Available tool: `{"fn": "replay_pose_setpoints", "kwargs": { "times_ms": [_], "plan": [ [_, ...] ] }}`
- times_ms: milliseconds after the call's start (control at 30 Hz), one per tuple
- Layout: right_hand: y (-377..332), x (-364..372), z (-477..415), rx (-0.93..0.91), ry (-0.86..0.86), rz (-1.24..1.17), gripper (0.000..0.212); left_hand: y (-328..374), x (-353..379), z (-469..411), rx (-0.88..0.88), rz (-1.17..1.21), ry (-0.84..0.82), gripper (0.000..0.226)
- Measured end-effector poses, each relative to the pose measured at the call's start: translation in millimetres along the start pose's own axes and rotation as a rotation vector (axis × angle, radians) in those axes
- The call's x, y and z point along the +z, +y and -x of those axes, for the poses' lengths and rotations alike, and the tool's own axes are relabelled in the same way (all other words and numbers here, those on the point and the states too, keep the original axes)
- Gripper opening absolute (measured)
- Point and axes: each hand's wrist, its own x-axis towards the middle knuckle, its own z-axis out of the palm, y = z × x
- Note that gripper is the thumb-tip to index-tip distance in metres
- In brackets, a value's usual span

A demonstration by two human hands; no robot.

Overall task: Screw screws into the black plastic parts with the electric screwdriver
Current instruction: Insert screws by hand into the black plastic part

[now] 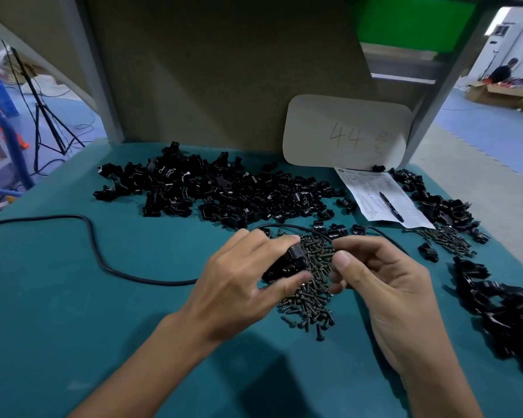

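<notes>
- Teal table point(73, 282) fills the view, seen from above by the person working at it; a grey panel point(209, 70) stands along its far edge.
- Black plastic parts point(224, 191) lie in a wide loose pile across the far middle of the table, just in front of the panel.
- Dark screws point(311, 300) form a heap at the table's centre, directly under and between the two hands.
- Left hand point(242, 285) hovers over the left side of the screws and grips one black part point(287, 263), thumb below and fingers curled over the top.
- Right hand point(384, 282) is just beside that part, palm turned left, its thumb and fingertips drawn together above the screws; whether they pinch a screw cannot be told.
- Black cable point(97, 245) runs in from the left edge, loops towards the hands and passes behind them.
- White card point(344, 134) marked "44" leans on the panel near the far right corner.
- Printed sheet point(375, 194) lies below the card with a pen point(390, 206) on it.
- Side heap point(501, 315) of black parts sits along the right edge, with spare screws point(447, 239) further back.
</notes>
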Motion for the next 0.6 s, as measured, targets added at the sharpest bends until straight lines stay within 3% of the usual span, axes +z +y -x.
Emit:
{"fn": "replay_pose_setpoints", "kwargs": {
  "times_ms": [333, 500, 600],
  "plan": [
    [-5.9, 2.3, 1.3, 0.044, 0.006, -0.018, 0.045, 8.7, -7.0, -1.1, 0.013, -0.052, 0.131, 0.039],
    [-9.5, 5.5, 1.1, 0.045, -0.029, -0.053, 0.040, 7.9, -4.8, -0.4, 0.031, -0.047, 0.122, 0.040],
    [-11.8, 7.6, 0.3, 0.037, -0.054, -0.043, 0.025, 6.5, -3.7, 2.3, 0.036, -0.045, 0.105, 0.042]
  ]
}}
